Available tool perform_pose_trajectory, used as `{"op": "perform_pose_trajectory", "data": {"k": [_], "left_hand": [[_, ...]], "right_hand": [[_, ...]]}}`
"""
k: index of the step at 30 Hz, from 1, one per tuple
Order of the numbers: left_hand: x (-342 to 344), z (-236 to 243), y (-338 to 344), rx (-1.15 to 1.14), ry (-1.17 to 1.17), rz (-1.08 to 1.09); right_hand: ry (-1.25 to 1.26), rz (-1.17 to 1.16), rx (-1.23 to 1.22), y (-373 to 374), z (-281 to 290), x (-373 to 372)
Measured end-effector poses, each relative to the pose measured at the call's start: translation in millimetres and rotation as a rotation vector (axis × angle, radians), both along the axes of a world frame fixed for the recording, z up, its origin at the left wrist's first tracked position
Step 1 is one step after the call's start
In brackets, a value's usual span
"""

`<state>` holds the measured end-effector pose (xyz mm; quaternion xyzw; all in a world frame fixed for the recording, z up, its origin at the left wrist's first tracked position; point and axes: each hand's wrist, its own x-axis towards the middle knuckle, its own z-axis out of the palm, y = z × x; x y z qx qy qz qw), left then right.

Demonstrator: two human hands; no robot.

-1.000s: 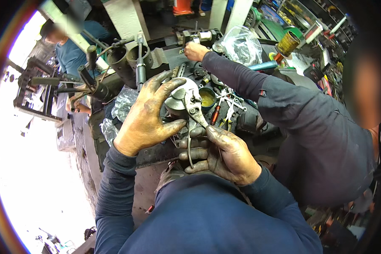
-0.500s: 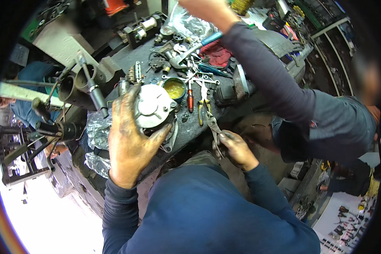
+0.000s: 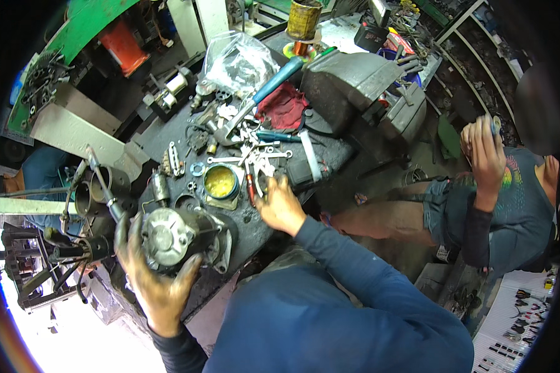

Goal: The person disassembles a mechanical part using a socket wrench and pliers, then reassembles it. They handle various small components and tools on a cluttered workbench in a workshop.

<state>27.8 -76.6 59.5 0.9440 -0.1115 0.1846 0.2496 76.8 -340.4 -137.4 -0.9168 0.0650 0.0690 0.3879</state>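
Here, one dark, oil-stained metal surface [image 3: 168, 140] crowded with small parts. Left hand [image 3: 152, 273], grimy with grease, its grip wrapped from below around a round grey cast-metal motor housing [image 3: 168, 236], fingers spread up both sides of the ribbed, dull-silver end face. The housing sits at the near-left edge of the surface, fully within that grip. Right hand [image 3: 280, 205], cleaner, palm down on the surface just right of a red-handled tool [image 3: 250, 186]; its fingertips reach into a scatter of bright steel spanners and small wrenches [image 3: 261, 158]; whether that grip has closed on anything cannot be told. Between the hands: a shallow round tin of yellow grease [image 3: 220, 181], glossy inside, dull rim. Beside it, a flat steel washer [image 3: 197, 168]. Farther back: a hammer with a blue handle [image 3: 261, 99] lying diagonally, a crumpled red cloth [image 3: 284, 107], a clear crinkled plastic bag [image 3: 239, 59] holding small metal pieces. Right rear: a heavy grey bench vice [image 3: 361, 87], matte and blocky. At the far edge, a cylindrical yellow-brown can [image 3: 303, 18] above a spool of copper wire [image 3: 301, 48]. Another person [image 3: 498, 199] in a grey patterned shirt sits at right, one hand [image 3: 485, 152] raised.
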Motion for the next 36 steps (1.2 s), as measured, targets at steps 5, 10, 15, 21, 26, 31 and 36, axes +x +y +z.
{"op": "perform_pose_trajectory", "data": {"k": [5,10,15,21,26,31,36], "left_hand": [[-37.0,3.5,-33.2,-0.21,-0.383,-0.024],[-40.0,1.0,-87.3,-0.442,-0.119,-0.536],[-25.1,-5.7,-113.9,-0.472,0.009,-0.499],[-29.0,-22.1,-132.2,-0.426,0.003,-0.336],[-28.4,-14.1,-173.1,-0.507,0.119,-0.247],[-17.9,-3.8,-255.5,-0.426,-0.092,-0.193],[14.8,5.6,-384.0,-0.416,-0.106,-0.087]], "right_hand": [[0.073,0.499,0.247,-43.4,10.5,-46.6],[0.108,0.738,-0.052,-106.7,38.2,-89.9],[0.1,0.289,0.153,-172.0,126.7,-95.8],[-0.286,-0.074,0.353,-230.6,223.8,-74.8],[-0.731,-0.158,0.061,-296.7,266.3,-43.3],[-0.885,-0.181,0.123,-401.7,294.7,4.6],[-0.949,-0.126,0.054,-523.3,315.1,45.3]]}}
